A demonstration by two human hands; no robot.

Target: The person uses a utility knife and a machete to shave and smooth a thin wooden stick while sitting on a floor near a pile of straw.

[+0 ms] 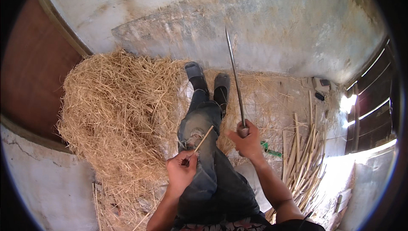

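Observation:
Pinched between the fingers of my left hand (182, 170) is a short, thin bamboo strip (205, 137), slanting up to the right over my thigh. My right hand (250, 142) grips the handle of a long knife (235, 71). Its narrow blade points up and away toward the wall, apart from the strip. Part of the right hand is smeared by motion. My legs stretch forward in dark trousers (199, 175), with a worn, torn patch (196, 134) at the knee below the strip. Dark boots (221, 87) cover my feet.
A big heap of curly shavings (119, 99) fills the floor at my left. Long split bamboo strips (299, 158) lie at my right, near a green object (272, 149). Ahead stands a stained wall (272, 31); a slatted opening (372, 103) lets in light at right.

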